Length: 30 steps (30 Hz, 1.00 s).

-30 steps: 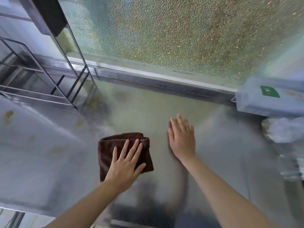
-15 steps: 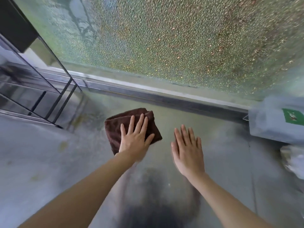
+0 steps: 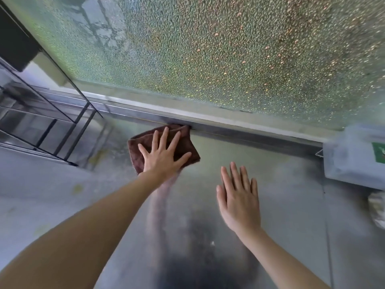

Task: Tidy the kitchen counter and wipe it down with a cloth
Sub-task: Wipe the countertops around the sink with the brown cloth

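A folded dark brown cloth [image 3: 188,146] lies flat on the steel counter [image 3: 281,184], its far corner touching the raised back rim under the window. My left hand [image 3: 163,156] presses on the cloth with straight, spread fingers. To its right and nearer to me, my right hand [image 3: 239,197] rests flat on the bare counter, fingers straight and close together, holding nothing.
A black wire rack [image 3: 52,130] stands on the counter at the left. A pale box with a green label [image 3: 354,161] sits at the right against the back rim, with a crumpled white bag [image 3: 378,207] just in front of it. Textured window glass [image 3: 208,49] rises behind.
My left hand has pushed the cloth away from me across the counter, up to the back rim. The right hand has stayed flat on the counter.
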{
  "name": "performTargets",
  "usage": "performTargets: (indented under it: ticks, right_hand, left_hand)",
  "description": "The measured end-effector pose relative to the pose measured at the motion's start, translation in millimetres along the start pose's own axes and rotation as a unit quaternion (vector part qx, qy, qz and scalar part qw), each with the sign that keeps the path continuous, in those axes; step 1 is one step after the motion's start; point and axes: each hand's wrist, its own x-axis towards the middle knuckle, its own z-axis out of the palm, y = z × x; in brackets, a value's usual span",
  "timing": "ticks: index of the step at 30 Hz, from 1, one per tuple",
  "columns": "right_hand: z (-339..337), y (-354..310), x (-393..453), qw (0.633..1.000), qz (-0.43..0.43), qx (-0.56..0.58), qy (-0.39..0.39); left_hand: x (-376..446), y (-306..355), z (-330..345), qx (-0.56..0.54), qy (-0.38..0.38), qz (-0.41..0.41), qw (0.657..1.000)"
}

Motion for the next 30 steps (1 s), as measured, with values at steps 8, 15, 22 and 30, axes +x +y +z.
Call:
performTargets:
  ticks: [8, 15, 22, 30]
  right_hand:
    - [1, 0, -1, 1.0, 0.0, -0.001, 0.005]
    - [5, 1, -1, 1.0, -0.004, -0.004, 0.029]
    - [5, 2, -1, 1.0, -0.006, 0.0, 0.001]
    - [7, 2, -3, 1.0, -0.003, 0.012, 0.02]
  left_hand:
    - [-85, 11, 31, 0.059, -0.016, 0.155, 0.986]
    - [-21, -17, 11, -0.012, 0.056, -0.012, 0.998]
    - [-94, 15, 44, 0.015, 0.044, 0.084, 0.995]
    - [-98, -37, 37, 0.015, 0.034, 0.096, 0.995]
